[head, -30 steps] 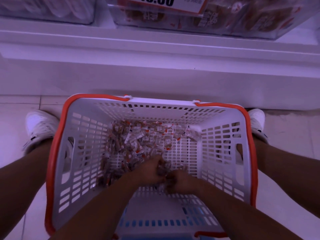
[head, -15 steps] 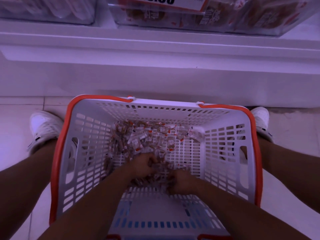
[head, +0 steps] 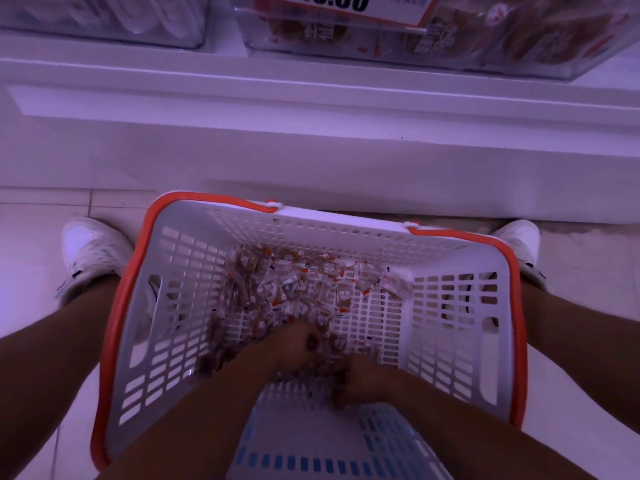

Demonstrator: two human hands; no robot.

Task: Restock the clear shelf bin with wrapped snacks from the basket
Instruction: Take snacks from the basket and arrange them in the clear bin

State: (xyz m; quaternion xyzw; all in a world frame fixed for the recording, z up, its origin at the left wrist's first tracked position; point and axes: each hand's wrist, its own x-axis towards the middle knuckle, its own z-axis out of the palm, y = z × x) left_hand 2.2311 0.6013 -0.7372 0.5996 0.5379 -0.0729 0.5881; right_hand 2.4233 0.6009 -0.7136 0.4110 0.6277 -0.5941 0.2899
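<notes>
Left hand (head: pixel 294 344) and right hand (head: pixel 360 379) deep in basket (head: pixel 138 289), fingers curled, gathering wrapped snacks (head: pixel 294 289) toward near side, apparently for clear shelf bin (head: pixel 450 43).

Price tag (head: pixel 349 6) on clear shelf bin (head: pixel 450 46): digits cut off, reads roughly "10.80"; wrapper print illegible.

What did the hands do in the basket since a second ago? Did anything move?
Both hands stayed low in the basket, scooping. The left hand raked snacks back toward the person, baring more of the floor. The right hand kept gathering beside it, fingers curled into the snacks. Nothing has been lifted out. The basket, the shoes and the shelf bin look as they did; only the camera shifted a little.
</notes>
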